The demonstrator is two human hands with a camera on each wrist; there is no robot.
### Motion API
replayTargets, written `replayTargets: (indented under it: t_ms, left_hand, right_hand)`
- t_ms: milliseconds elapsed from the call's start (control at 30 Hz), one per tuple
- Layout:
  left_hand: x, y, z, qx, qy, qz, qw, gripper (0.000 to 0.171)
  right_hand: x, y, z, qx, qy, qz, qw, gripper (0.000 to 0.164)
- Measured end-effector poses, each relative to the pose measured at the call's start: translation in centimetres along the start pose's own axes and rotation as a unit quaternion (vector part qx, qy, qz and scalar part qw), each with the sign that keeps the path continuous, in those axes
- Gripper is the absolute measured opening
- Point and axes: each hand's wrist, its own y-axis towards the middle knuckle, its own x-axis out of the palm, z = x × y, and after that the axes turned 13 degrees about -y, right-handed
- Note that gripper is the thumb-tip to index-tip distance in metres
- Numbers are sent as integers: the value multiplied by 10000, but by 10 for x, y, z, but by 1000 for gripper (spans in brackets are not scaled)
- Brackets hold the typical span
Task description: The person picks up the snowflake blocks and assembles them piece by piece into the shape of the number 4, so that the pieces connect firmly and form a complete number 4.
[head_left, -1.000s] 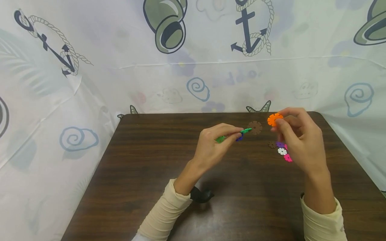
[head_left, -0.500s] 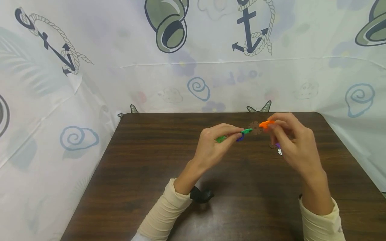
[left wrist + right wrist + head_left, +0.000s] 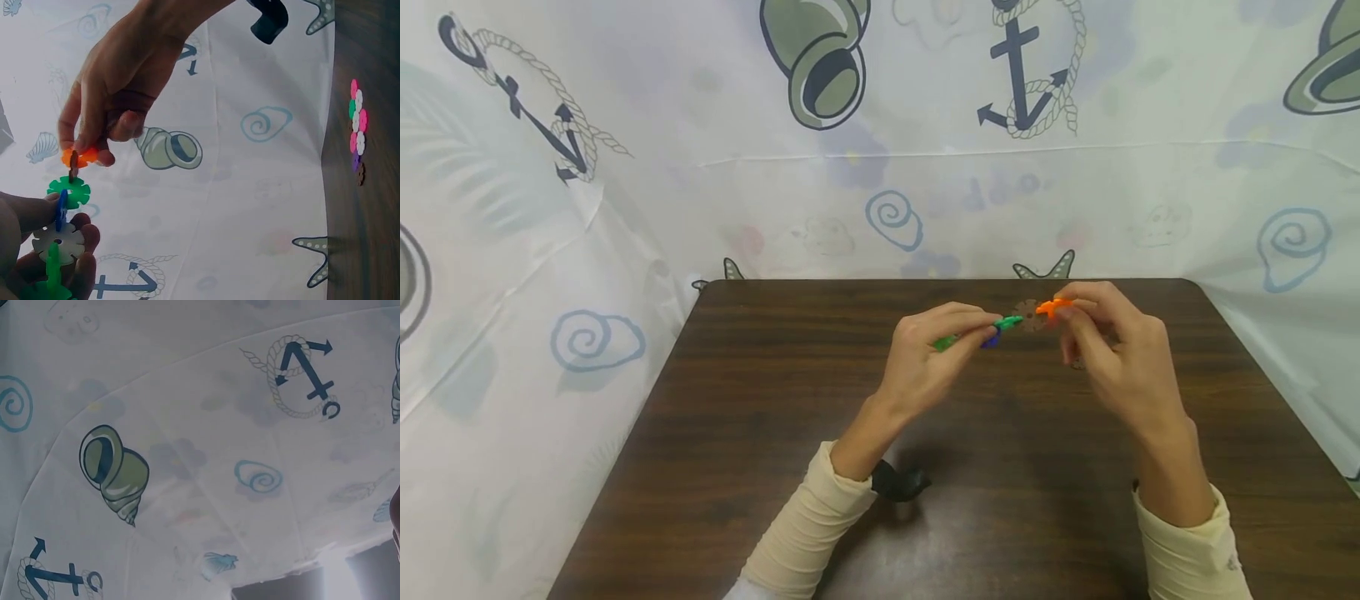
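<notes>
A chain of notched discs is pinched by the left grip above the tabletop. An orange disc is clamped in the right grip, at the chain's brown disc.

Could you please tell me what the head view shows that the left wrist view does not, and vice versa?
Only the head view shows cream fabric sleeves on both forearms. Only the left wrist view shows the white notched plastic disc in the left hand and the pink and white notched discs on the dark brown wooden table. Both show the left hand, the right hand pinching an orange notched plastic disc, a brown disc, green disc and blue disc, and the table.
</notes>
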Motion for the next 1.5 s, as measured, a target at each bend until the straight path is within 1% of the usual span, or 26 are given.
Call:
replayTargets:
  t_ms: [133, 233, 367, 433, 500, 633, 700, 833, 900, 967, 1033, 1100, 1167, 1267, 1367, 1433, 1500]
  left_hand:
    - [-4, 2, 1, -216, 84, -31, 9997, 12]
    - [-7, 3, 3, -444, 179, -94, 9988, 14]
    - [-10, 3, 3, -700, 283, -155, 9970, 18]
    - [-11, 3, 4, -805, 315, -133, 9962, 20]
    - [-11, 2, 5, -873, 293, -55, 9957, 23]
    - [-16, 3, 9, -911, 267, 240, 9952, 24]
    - [-20, 4, 9, -852, 236, 411, 9952, 28]
    - [-27, 7, 7, -780, -103, 926, 9926, 53]
    - [-29, 9, 5, -786, -239, 1238, 9889, 61]
    - [-32, 10, 2, -923, -325, 1487, 9840, 58]
    - [-33, 11, 0, -1202, -326, 1592, 9794, 48]
    - [-33, 10, -2, -1591, -275, 1470, 9759, 36]
    - [-32, 8, -3, -1940, -231, 1199, 9734, 24]
    - [-29, 4, -2, -2209, -27, 667, 9730, 17]
    - [-23, 1, -1, -2227, 94, 184, 9747, 19]
    - [-18, -1, -1, -2132, 110, -81, 9769, 21]
    - [-14, -2, 0, -1953, 68, -289, 9803, 23]
  right_hand:
    - [-5, 3, 2, -76, -294, -149, 9994, 20]
    - [-8, 6, 2, -218, -514, -111, 9984, 19]
    - [-11, 8, 2, -483, -583, -106, 9971, 25]
    - [-13, 9, 2, -555, -605, -228, 9964, 27]
    - [-15, 10, 3, -545, -619, -343, 9960, 26]
    - [-17, 12, 7, -383, -602, -441, 9965, 25]
    - [-18, 14, 9, -314, -552, -430, 9971, 26]
    - [-23, 16, 12, -99, -462, -501, 9976, 26]
    - [-26, 17, 13, 86, -362, -576, 9976, 25]
    - [-29, 17, 13, 303, -245, -664, 9970, 22]
    - [-30, 17, 11, 476, -103, -717, 9962, 19]
    - [-28, 16, 9, 582, 54, -758, 9954, 17]
    - [-24, 14, 6, 641, 189, -761, 9949, 15]
    - [-17, 10, 0, 699, 350, -756, 9941, 12]
    - [-10, 5, -6, 783, 405, -772, 9931, 12]
    - [-6, 1, -9, 860, 495, -788, 9919, 12]
    - [-1, -2, -12, 906, 635, -833, 9904, 13]
